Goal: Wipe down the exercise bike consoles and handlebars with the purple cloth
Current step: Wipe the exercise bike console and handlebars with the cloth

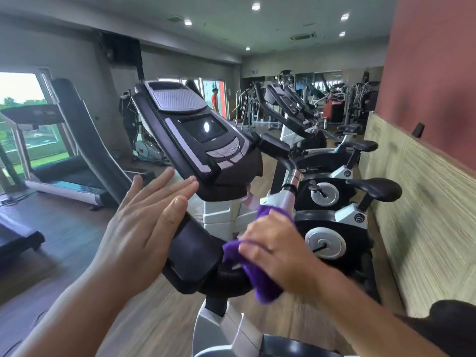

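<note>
My right hand point(279, 249) is clamped on the purple cloth point(265, 289), pressing it to the black handlebar point(193, 253) of the nearest exercise bike, at five o'clock from its console point(198, 130). My left hand point(144, 225), fingers straight and apart, sits at the handlebar's nine o'clock, thumb against its upper end.

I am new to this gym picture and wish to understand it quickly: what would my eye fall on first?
The purple cloth stands out most, gripped by the right hand on the handlebar, low in the middle. Above it, in the centre, a big black console tilts toward the camera, and the open left hand rests against the black pad below it.
</note>
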Demonstrator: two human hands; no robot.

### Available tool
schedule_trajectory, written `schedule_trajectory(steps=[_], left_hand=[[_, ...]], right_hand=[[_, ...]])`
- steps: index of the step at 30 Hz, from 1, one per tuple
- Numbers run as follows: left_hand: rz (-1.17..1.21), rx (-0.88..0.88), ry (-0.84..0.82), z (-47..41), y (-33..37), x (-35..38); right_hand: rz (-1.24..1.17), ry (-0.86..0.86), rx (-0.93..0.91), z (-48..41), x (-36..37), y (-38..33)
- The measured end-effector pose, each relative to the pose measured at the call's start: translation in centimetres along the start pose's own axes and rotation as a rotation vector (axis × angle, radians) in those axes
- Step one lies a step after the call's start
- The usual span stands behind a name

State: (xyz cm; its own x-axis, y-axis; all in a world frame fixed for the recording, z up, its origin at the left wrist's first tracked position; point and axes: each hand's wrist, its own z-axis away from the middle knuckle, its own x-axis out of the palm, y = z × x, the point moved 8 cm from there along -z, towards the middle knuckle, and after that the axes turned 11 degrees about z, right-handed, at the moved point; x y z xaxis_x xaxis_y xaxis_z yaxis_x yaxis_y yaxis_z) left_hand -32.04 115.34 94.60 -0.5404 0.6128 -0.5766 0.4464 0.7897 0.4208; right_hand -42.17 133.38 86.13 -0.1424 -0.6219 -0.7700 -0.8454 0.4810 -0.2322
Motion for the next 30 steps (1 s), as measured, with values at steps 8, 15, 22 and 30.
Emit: schedule_trajectory(steps=[8,15,22,30], left_hand=[[-0.014,-0.005,-0.021,-0.2,0.2,-0.1],[-0.028,-0.061,-0.027,-0.1,0.0,0.1],[-0.042,-0.078,-0.051,0.1,-0.2,0.2],[-0.041,-0.088,-0.059,0.0,-0.2,0.3]], right_hand=[[0.103,0.024,0.048,-2.6,-0.7,3.5],[0.038,0.004,-0.140,0.8,-0.5,-0.3],[-0.076,0.211,0.070,2.0,-0.3,-0.9],[-0.049,0.212,0.195,0.3,-0.7,4.7]])
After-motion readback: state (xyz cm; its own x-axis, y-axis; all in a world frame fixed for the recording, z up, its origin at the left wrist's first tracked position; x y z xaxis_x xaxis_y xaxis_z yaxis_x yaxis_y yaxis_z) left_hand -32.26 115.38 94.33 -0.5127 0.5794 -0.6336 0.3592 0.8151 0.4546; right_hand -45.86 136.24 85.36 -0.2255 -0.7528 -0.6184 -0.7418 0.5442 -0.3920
